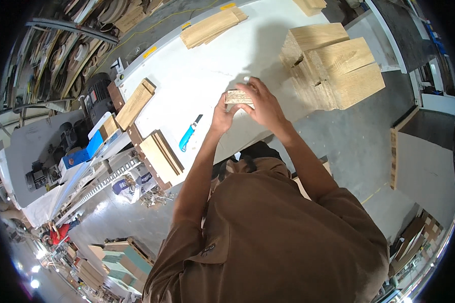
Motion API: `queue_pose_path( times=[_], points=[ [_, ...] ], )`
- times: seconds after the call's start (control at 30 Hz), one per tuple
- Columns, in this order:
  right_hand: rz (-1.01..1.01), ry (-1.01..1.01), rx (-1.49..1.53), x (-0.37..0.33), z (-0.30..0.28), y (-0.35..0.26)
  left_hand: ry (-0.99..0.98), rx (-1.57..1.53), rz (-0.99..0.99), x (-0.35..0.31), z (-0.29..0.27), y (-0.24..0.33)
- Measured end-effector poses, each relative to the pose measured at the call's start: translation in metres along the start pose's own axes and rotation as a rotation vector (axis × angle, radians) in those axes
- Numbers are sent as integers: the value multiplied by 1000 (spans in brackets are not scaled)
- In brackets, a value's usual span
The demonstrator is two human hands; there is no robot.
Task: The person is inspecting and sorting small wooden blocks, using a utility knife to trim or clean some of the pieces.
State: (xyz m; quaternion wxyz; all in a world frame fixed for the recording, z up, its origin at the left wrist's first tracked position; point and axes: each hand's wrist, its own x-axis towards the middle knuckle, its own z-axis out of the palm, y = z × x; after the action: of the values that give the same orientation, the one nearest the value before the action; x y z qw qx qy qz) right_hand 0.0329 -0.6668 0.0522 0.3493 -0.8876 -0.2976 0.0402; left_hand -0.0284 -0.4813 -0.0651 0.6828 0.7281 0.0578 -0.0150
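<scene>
Both my hands meet over the white table point(207, 65) around a small stack of thin wooden strips point(236, 97), seen end-on with a rough, layered edge. My left hand point(221, 115) closes on its left end. On the right, my right hand point(264, 107) grips the other end, thumb below and fingers above. A white tip or wrap shows on one of its fingers. To the left of my left forearm lies a blue-handled utility knife point(189, 134), its dark blade pointing away from me.
Large stacks of wooden boards point(346, 63) stand at the table's right. Smaller board piles lie at the far edge point(213, 28), the left edge point(135, 104) and near left point(161, 152). A machine with a dark motor point(99, 96) adjoins the left side. Racks of curved pieces point(60, 55) stand beyond.
</scene>
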Motion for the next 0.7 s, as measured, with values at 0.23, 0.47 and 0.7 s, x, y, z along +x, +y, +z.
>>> queue_pose_path(
  times=[0.23,0.47,0.7],
  points=[
    [151,259,304,-48,89,71,17,-103,-56,-2,4,-13],
    [345,305,662,-37,151,57,124,-264,-53,-5,24,-20],
    [324,186,651,-45,135,72,40,25,-100,-2,-2,-22]
  ],
)
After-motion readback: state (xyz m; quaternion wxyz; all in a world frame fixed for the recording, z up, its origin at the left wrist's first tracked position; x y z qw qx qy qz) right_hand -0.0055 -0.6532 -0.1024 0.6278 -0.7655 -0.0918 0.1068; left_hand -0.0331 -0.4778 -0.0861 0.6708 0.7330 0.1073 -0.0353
